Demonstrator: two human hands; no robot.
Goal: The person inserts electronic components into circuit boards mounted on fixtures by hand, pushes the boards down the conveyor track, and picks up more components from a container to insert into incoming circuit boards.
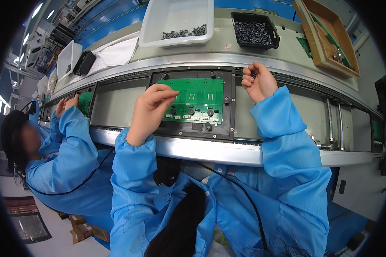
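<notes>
A green circuit board [197, 90] lies in a black carrier frame [182, 129] on the conveyor in front of me. White connectors and round black parts sit along the board's near side. Over its left part hovers my left hand [148, 111], thumb and fingertips pinched together; whatever is between them is too small or hidden to make out. My right hand [261, 83] is raised just past the frame's right edge, above the conveyor rail. Its fingers curl around small black components [254, 74], of which only a bit shows.
Behind the conveyor stand a white bin [176, 43] and a black tray [276, 42], both holding many small black parts. A wooden box [308, 30] sits at the far right. On the left, a co-worker in a blue sleeve [75, 128] handles another green board [85, 103].
</notes>
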